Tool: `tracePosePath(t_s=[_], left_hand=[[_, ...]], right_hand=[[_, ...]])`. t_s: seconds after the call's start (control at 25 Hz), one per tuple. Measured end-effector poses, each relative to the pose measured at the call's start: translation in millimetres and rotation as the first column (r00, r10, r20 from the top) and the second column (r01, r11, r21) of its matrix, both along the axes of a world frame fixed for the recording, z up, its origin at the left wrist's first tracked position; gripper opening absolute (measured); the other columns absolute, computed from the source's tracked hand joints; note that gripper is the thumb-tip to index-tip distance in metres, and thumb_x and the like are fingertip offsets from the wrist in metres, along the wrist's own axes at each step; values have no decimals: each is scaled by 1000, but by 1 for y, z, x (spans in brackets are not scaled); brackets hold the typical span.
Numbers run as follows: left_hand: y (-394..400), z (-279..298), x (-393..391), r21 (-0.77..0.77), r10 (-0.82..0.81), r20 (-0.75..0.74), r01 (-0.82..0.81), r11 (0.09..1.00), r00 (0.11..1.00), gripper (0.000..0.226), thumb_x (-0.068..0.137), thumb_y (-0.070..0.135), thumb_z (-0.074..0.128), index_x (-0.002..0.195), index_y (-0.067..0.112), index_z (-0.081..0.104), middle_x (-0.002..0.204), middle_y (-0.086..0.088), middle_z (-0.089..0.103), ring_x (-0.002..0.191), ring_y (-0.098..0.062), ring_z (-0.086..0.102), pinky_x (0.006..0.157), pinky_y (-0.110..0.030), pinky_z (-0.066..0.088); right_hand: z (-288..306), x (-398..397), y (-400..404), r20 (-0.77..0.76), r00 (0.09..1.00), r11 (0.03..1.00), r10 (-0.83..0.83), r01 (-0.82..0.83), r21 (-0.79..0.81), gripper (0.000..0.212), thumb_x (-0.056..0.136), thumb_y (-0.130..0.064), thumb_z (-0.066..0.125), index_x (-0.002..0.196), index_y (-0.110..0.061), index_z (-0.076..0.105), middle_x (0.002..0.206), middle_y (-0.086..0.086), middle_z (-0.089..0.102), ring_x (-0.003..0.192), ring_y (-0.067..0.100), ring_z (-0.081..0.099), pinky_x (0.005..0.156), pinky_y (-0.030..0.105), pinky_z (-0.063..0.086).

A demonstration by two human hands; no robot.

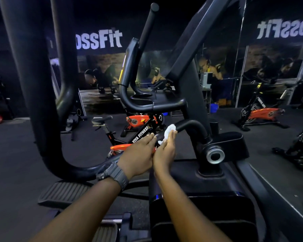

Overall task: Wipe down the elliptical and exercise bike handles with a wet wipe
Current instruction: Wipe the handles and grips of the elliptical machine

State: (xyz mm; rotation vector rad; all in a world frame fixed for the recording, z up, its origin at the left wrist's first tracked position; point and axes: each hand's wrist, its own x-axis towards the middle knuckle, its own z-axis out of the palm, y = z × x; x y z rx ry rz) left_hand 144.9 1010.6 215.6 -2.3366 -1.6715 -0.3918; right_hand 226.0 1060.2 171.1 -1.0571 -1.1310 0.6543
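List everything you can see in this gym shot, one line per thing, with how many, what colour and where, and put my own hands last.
elliptical: one, black, centre and foreground
low curved handle: one, black, centre right of the elliptical
wet wipe: one, white, on that handle's grip
foot pedal: one in full view, black, ribbed, lower left
exercise bikes: two, black and orange, on the floor behind the elliptical
wall lettering: white, upper left; mirrored upper right
mirror: right side, reflecting another bike
wristwatch: one, dark grey, left wrist
left hand: fingers straight, tips at the handle
right hand: holds the wipe against the handle
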Motion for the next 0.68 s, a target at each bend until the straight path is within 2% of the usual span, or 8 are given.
tracePosePath(t_s=[0.04, 0.12, 0.2, 0.32, 0.4, 0.48, 0.56, 0.68], left_hand=[[-8, 2, -8, -2, 15, -5, -15, 1000, 1000, 66, 94, 14, 46, 155, 10, 22, 163, -5, 20, 149, -17, 24, 116, -30, 30], [-27, 8, -20, 0, 49, -50, -49, 999, 998, 67, 93, 8, 45, 155, 13, 23, 163, -2, 21, 145, -19, 32, 108, -33, 38], [-41, 12, -31, 18, 84, -91, -83, 996, 992, 64, 91, 5, 46, 152, 15, 31, 158, -2, 32, 134, -25, 46, 98, -38, 46], [-54, 20, -45, 57, 116, -89, -112, 992, 989, 41, 90, 9, 48, 129, 22, 52, 129, -2, 60, 107, -31, 62, 74, -39, 47], [-63, 25, -54, 77, 125, -144, -114, 990, 982, 25, 94, 13, 47, 115, 20, 57, 114, -6, 65, 100, -33, 64, 66, -36, 40], [-74, 31, -61, 73, 118, -238, -103, 992, 964, 22, 95, 13, 46, 112, 14, 59, 111, -10, 65, 101, -35, 64, 69, -39, 44], [-84, 33, -70, 67, 98, -300, -81, 994, 949, 26, 95, 7, 43, 116, 9, 59, 114, -13, 65, 104, -37, 64, 76, -42, 50], [-100, 32, -87, 46, 44, -369, -29, 999, 929, 30, 95, 4, 42, 118, 7, 61, 114, -12, 66, 105, -35, 65, 76, -40, 50]], right_hand=[[4, -6, -2, -75, 997, 1000, -21, 20, -24, 53, 101, -4, 36, 153, -10, 29, 159, 7, 29, 143, 21, 35, 117, 28, 26], [23, 8, 25, -260, 964, 987, -52, 10, -162, 49, 103, -12, 36, 152, -11, 31, 149, 9, 46, 126, 21, 52, 104, 26, 36], [46, 28, 57, -521, 852, 970, -50, -83, -229, 35, 104, -15, 36, 136, -6, 46, 128, 10, 63, 104, 16, 56, 85, 21, 40], [33, -5, 29, -774, 627, 944, 88, -300, -136, 16, 104, -16, 42, 98, -11, 57, 92, 8, 63, 80, 19, 59, 61, 23, 49], [9, -44, -15, -843, 485, 887, 232, -461, -21, 19, 104, -23, 46, 95, -12, 59, 82, 9, 65, 69, 19, 64, 57, 26, 53], [1, -54, -25, -827, 493, 875, 271, -484, -2, 22, 102, -26, 49, 102, -8, 62, 88, 12, 67, 73, 19, 67, 61, 28, 56], [13, -42, -11, -846, 496, 930, 196, -367, 1, 25, 103, -27, 48, 108, -4, 59, 94, 14, 63, 78, 20, 63, 64, 28, 57], [5, -68, -34, -860, 473, 924, 193, -382, -3, 28, 103, -33, 48, 102, -8, 62, 92, 12, 63, 77, 20, 61, 68, 30, 55]])
